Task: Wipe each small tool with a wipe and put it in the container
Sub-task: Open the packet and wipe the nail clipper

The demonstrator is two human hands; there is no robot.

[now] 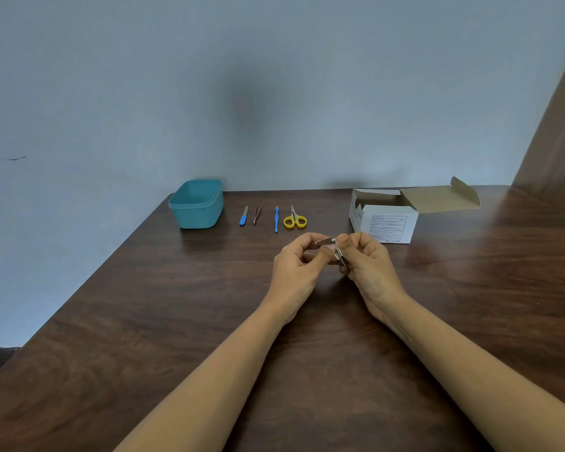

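Above the middle of the table, both hands hold a small metal nail clipper point(332, 246). My left hand point(296, 272) pinches its swung-out lever and my right hand point(366, 269) grips its body. I see no wipe in either hand. A row of small tools lies further back: a blue-handled nail file point(244, 216), metal tweezers point(257, 213), a thin blue tool point(276, 218) and yellow-handled scissors point(295, 218). A teal plastic container point(197, 203) stands open and looks empty at the left end of the row.
An open white cardboard box point(385, 216) with its flap folded back stands at the right rear of the dark wooden table point(144, 321). A blue-grey wall rises right behind the table. The table's left edge runs diagonally toward me.
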